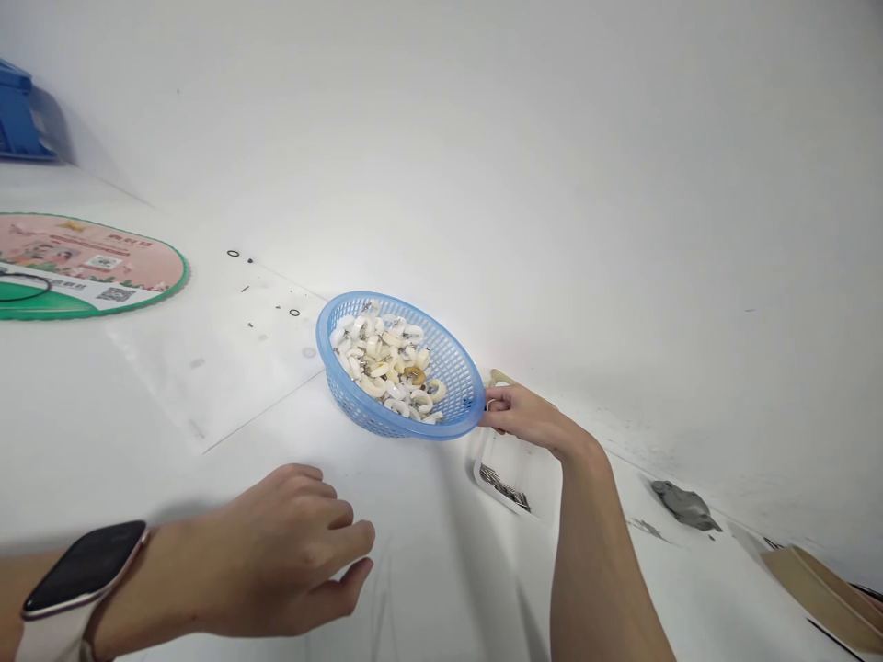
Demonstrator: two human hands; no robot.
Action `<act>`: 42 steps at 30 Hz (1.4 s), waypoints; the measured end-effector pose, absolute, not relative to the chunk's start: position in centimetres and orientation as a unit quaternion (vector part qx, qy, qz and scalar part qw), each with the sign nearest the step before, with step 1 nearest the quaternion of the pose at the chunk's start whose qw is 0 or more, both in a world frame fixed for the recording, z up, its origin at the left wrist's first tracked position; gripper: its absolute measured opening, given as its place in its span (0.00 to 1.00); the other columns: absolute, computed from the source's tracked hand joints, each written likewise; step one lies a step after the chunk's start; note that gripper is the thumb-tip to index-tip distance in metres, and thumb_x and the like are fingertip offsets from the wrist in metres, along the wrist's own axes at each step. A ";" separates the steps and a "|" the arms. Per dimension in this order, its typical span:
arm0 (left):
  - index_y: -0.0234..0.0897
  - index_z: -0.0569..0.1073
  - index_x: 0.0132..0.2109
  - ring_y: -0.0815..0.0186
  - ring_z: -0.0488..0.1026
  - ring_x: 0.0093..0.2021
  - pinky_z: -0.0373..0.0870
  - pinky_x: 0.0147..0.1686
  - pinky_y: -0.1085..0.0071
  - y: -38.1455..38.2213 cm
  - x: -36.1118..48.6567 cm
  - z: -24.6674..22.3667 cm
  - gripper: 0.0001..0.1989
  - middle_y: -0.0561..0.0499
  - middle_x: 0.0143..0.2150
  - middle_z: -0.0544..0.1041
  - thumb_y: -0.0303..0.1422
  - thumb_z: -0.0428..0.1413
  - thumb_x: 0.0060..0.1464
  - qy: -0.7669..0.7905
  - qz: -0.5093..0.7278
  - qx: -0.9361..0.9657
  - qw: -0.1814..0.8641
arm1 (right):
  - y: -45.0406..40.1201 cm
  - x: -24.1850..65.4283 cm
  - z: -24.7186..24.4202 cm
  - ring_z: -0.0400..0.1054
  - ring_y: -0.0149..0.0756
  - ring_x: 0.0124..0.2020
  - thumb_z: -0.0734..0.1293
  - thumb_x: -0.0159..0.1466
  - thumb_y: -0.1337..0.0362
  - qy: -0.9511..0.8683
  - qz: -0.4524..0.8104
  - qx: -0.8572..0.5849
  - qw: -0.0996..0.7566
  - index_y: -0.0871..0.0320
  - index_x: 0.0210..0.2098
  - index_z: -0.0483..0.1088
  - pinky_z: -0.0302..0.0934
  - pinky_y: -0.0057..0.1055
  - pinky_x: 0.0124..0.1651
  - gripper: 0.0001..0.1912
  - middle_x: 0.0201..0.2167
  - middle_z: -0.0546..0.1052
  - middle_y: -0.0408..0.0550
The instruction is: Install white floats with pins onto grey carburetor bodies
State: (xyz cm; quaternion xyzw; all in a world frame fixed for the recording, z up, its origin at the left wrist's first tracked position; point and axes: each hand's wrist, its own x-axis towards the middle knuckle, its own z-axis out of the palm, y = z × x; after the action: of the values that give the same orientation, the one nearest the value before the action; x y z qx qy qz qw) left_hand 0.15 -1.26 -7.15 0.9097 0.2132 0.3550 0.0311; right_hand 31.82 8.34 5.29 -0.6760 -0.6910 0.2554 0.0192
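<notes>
A blue plastic basket tilts over the white table, held at its right rim by my right hand. Inside it lies a heap of white and cream ring-shaped pieces with small metal parts; one among them is amber-brown. My left hand, wearing a smartwatch at the wrist, hovers in front of the basket, apart from it. Its fingers are loosely curled, and I see nothing in them. Partly behind my right hand stands a clear tray with thin metal pieces.
A pink and green oval mat lies at the left, near a blue bin. Small black rings and bits are scattered beside a clear sheet. Grey putty-like material and a brown cardboard piece sit at right, along the wall.
</notes>
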 end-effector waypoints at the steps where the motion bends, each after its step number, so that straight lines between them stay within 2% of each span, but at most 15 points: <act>1: 0.41 0.64 0.28 0.66 0.64 0.18 0.65 0.25 0.66 -1.3 0.2 -7.2 0.10 0.59 0.19 0.65 0.29 0.51 0.58 0.215 0.357 0.909 0.030 | 8.3 31.8 5.3 0.58 0.34 0.28 0.70 0.55 0.54 -0.691 0.254 -0.677 0.018 0.52 0.33 0.78 0.54 0.30 0.31 0.10 0.25 0.65 0.41; 9: 0.42 0.64 0.29 0.65 0.65 0.19 0.65 0.26 0.66 -1.2 0.1 -7.4 0.09 0.59 0.20 0.66 0.30 0.52 0.59 0.216 0.347 0.912 0.038 | 8.0 31.6 5.8 0.60 0.35 0.32 0.71 0.55 0.53 -0.682 0.238 -0.692 0.004 0.50 0.38 0.78 0.58 0.29 0.34 0.14 0.29 0.65 0.42; 16: 0.42 0.64 0.29 0.65 0.65 0.19 0.65 0.26 0.66 -1.1 0.0 -7.2 0.09 0.59 0.19 0.66 0.29 0.52 0.59 0.216 0.346 0.912 0.037 | 7.7 31.9 6.0 0.57 0.33 0.28 0.72 0.54 0.49 -0.664 0.266 -0.699 0.010 0.48 0.44 0.77 0.51 0.29 0.28 0.20 0.25 0.60 0.40; 21: 0.42 0.64 0.29 0.65 0.65 0.19 0.65 0.26 0.66 -1.1 0.0 -7.2 0.10 0.59 0.19 0.66 0.29 0.52 0.59 0.216 0.349 0.911 0.036 | 7.3 31.5 6.4 0.57 0.32 0.28 0.72 0.55 0.48 -0.654 0.279 -0.703 0.030 0.48 0.46 0.77 0.52 0.29 0.29 0.22 0.25 0.60 0.40; 30: 0.42 0.64 0.29 0.66 0.65 0.19 0.65 0.25 0.66 -1.1 0.0 -7.3 0.10 0.59 0.19 0.65 0.29 0.52 0.59 0.216 0.351 0.910 0.034 | 7.0 31.4 6.5 0.58 0.33 0.28 0.71 0.57 0.46 -0.646 0.282 -0.708 0.047 0.52 0.38 0.76 0.53 0.29 0.28 0.18 0.24 0.61 0.41; 35: 0.42 0.64 0.29 0.65 0.65 0.19 0.66 0.26 0.66 -1.1 0.0 -7.3 0.09 0.59 0.19 0.66 0.30 0.53 0.58 0.214 0.345 0.913 0.034 | 7.0 31.6 6.6 0.60 0.34 0.28 0.71 0.56 0.45 -0.649 0.252 -0.716 0.057 0.52 0.39 0.76 0.54 0.30 0.28 0.20 0.25 0.63 0.42; 42: 0.42 0.64 0.29 0.65 0.65 0.19 0.65 0.25 0.66 -1.2 0.0 -7.1 0.10 0.59 0.19 0.66 0.30 0.53 0.58 0.216 0.347 0.912 0.033 | 7.2 31.5 6.5 0.58 0.31 0.28 0.72 0.58 0.48 -0.641 0.268 -0.718 0.042 0.51 0.38 0.76 0.52 0.28 0.29 0.16 0.25 0.61 0.39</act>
State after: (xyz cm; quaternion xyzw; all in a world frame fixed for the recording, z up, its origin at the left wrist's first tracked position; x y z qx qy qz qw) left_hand -0.02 -1.16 -7.12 0.9121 0.2159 0.3470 0.0333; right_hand 31.49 7.19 6.49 -0.7178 -0.6413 0.2679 0.0416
